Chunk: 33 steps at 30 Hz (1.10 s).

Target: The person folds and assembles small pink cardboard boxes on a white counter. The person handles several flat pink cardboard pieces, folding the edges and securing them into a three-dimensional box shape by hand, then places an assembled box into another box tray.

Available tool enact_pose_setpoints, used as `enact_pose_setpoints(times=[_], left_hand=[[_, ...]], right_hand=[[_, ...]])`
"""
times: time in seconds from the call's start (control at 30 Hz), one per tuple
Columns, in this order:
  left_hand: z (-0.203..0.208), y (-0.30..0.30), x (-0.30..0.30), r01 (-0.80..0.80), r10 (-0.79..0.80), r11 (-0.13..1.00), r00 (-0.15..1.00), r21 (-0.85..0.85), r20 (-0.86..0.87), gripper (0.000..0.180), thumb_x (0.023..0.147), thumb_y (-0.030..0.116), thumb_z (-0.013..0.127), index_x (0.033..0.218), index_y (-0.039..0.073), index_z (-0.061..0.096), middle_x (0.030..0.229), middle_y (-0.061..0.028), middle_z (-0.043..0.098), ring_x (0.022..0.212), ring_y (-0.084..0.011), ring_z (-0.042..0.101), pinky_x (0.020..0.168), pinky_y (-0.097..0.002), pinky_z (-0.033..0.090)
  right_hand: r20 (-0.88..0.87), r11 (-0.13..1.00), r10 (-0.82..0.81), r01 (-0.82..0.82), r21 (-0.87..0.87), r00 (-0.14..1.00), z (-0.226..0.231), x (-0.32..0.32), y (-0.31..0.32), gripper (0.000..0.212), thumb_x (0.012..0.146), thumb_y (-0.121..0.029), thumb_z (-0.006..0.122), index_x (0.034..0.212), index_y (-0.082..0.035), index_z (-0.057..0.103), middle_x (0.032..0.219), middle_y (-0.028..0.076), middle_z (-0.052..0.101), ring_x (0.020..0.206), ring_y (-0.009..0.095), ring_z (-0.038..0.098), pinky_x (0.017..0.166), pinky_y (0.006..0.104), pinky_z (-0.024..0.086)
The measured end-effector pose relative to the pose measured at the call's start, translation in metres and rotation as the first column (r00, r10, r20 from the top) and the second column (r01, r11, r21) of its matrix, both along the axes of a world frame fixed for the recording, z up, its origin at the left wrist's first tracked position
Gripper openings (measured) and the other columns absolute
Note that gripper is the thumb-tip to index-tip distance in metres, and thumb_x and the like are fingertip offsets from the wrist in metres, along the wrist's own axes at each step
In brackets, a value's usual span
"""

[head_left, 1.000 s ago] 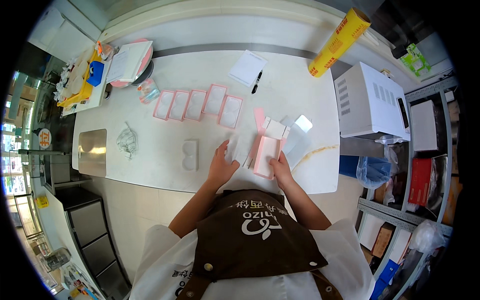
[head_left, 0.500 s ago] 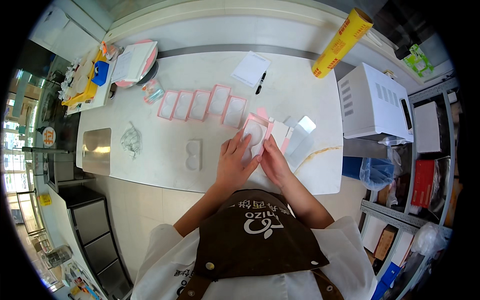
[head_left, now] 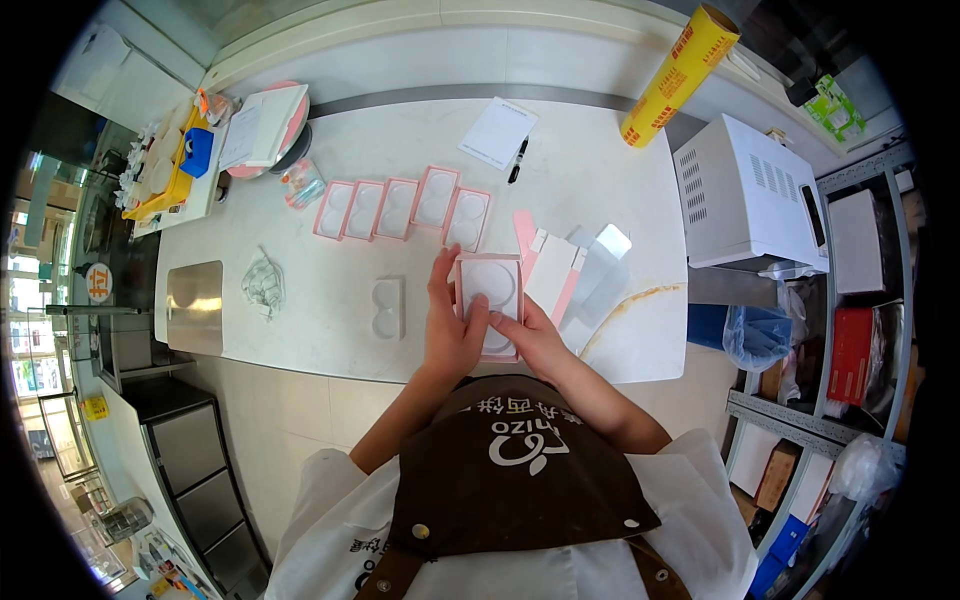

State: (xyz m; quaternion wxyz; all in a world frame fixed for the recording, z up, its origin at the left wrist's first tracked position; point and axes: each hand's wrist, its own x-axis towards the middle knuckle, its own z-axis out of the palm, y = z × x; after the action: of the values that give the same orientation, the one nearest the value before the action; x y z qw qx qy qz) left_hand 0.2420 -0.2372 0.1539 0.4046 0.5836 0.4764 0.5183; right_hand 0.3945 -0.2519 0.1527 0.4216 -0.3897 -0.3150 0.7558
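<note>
Left hand [head_left: 452, 328] and right hand [head_left: 535, 340], half-closed, grip one pink box [head_left: 519, 285] containing one white insert [head_left: 489, 275]. Upper centre: five boxes [head_left: 391, 238], one insert [head_left: 397, 202] each.

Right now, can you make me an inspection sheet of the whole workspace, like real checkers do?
Surface: glossy white tabletop, curved brown streak at right.
Job's things: pink rectangular box holding a white two-well tray; five similar pink-rimmed boxes beyond; loose white two-well tray at left.
Clutter: white paper sheet, slim black pen, crumpled clear plastic.
Grips: left grip (bare hand) and right grip (bare hand) both hold the box, thumbs inside.
Cables: nothing seen that is clearly a cable.
Surroundings: white boxy appliance, grey metal shelving, blue bin with clear bag, all at right.
</note>
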Motion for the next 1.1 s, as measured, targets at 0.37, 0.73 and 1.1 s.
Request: enact_pose_setpoints(times=[0.37,0.73,1.1], left_hand=[[0.03,0.001,-0.025,0.073,-0.049,0.969,0.993,-0.236,0.104,0.052,0.092,0.011,0.077,0.132,-0.001,0.047,0.116,-0.0118,0.066,0.098,-0.017,0.067,0.082,-0.0314,0.057],[0.045,0.012,-0.025,-0.075,0.102,0.989,0.97,-0.128,0.222,0.059,0.098,0.019,0.072,0.145,0.002,0.041,0.126,-0.011,0.062,0.114,-0.0173,0.061,0.096,-0.0331,0.052],[0.055,0.014,-0.049,0.049,-0.048,0.985,0.999,-0.163,0.01,0.027,0.105,0.01,0.055,0.128,0.0,0.063,0.11,-0.0059,0.071,0.084,-0.0056,0.055,0.078,-0.0204,0.046]], right_hand=[[0.312,0.932,-0.083,-0.038,0.361,0.947,0.051,0.004,-0.005,0.039,0.102,-0.012,0.062,0.137,0.0,0.05,0.116,0.005,0.063,0.11,0.013,0.058,0.094,0.0296,0.05],[0.516,0.941,-0.109,-0.08,0.33,0.85,0.047,0.023,0.003,0.029,0.104,-0.016,0.058,0.128,0.0,0.06,0.096,0.003,0.066,0.079,0.008,0.059,0.07,0.024,0.049],[0.698,0.891,-0.003,-0.316,0.327,0.716,0.053,0.041,0.003,0.033,0.101,-0.012,0.059,0.133,-0.006,0.061,0.09,0.002,0.068,0.075,0.007,0.057,0.07,0.0254,0.049]])
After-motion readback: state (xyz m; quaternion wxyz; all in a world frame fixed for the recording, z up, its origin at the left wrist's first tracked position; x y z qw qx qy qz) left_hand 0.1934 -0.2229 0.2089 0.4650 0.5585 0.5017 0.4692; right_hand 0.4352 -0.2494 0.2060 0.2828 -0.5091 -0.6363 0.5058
